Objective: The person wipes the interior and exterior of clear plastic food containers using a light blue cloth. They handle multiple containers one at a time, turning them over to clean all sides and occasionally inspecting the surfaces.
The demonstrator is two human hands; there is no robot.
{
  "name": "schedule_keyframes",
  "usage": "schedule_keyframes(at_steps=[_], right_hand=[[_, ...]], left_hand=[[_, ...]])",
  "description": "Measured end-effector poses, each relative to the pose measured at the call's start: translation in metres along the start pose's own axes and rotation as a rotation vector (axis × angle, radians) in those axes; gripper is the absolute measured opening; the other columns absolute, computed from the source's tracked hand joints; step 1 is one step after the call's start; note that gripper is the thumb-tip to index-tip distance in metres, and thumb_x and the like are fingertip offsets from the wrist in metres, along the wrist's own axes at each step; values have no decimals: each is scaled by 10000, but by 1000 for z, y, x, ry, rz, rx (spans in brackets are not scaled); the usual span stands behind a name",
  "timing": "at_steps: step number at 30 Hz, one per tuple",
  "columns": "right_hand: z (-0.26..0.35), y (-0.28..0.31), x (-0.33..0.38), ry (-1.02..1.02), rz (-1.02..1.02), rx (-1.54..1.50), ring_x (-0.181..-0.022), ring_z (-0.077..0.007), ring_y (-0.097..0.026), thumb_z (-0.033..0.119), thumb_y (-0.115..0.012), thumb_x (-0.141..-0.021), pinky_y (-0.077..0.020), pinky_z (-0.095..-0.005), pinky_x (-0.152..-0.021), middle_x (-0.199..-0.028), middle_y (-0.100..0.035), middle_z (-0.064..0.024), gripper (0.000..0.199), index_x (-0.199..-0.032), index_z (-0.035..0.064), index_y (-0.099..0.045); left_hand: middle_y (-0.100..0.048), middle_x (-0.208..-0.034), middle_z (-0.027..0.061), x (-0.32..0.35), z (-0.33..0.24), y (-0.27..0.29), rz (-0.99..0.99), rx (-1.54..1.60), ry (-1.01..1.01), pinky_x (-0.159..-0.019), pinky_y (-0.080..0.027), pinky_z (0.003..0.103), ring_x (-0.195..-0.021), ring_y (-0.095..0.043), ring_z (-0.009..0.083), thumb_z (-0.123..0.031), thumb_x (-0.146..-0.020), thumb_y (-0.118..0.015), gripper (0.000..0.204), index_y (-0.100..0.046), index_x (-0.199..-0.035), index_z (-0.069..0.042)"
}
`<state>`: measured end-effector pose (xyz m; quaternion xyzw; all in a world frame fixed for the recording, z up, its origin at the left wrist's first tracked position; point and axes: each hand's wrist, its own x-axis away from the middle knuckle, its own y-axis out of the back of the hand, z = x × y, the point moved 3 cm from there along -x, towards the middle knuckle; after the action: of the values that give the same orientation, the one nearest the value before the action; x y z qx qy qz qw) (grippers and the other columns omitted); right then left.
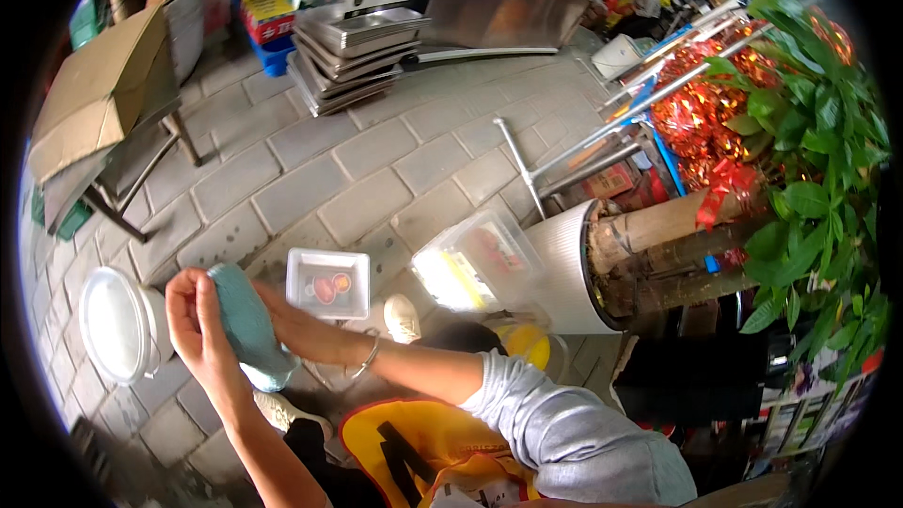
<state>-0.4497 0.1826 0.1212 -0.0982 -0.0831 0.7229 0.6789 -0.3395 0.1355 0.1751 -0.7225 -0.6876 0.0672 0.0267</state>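
Observation:
A folded teal cloth (241,306) is held up between my two hands, left of the white tray. My left hand (198,320) grips its left edge, thumb on the near face and fingers curled. On the other side my right hand (306,327) presses against the cloth, its fingertips partly hidden behind it. The cloth's lower end hangs down near my shoe. Just beyond my right hand, a white rectangular tray (301,299) with round reddish shapes at its bottom sits on the ground. Left of my left hand stands a white bucket (155,329) with a pale top.
A clear plastic bin (513,249) stands beside a white ribbed planter (564,268) with thick trunks and leaves (809,198). Farther off are stacked metal trays (343,61) and a cardboard-topped stool (103,99). Metal poles (602,136) lie at the right, by red tinsel (701,113).

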Motion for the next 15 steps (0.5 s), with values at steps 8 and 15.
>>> schedule_keyframes(at_steps=[8, 15], right_hand=[[1, 12, 14, -575, -214, -805, -1022, -146, -591, 309, -439, -974, -485, -313, -886, -1130, -614, -19, 327, -1180, 85, -560], [34, 17, 20, -443, -304, -651, -945, -134, -604, 318, -441, -971, -493, -286, -846, -1058, -635, -37, 332, -1166, 78, -560]], left_hand=[[-403, -1387, 185, 15, -42, -33, 346, -404, -336, -1070, -254, 435, -1289, -364, 289, -414, -940, -389, 520, -539, -1271, -43], [-362, -1299, 305, 73, -59, -52, 831, 884, -6, -1071, -182, 427, -1263, -350, 362, -495, -934, -287, 589, -579, -1143, -29]])
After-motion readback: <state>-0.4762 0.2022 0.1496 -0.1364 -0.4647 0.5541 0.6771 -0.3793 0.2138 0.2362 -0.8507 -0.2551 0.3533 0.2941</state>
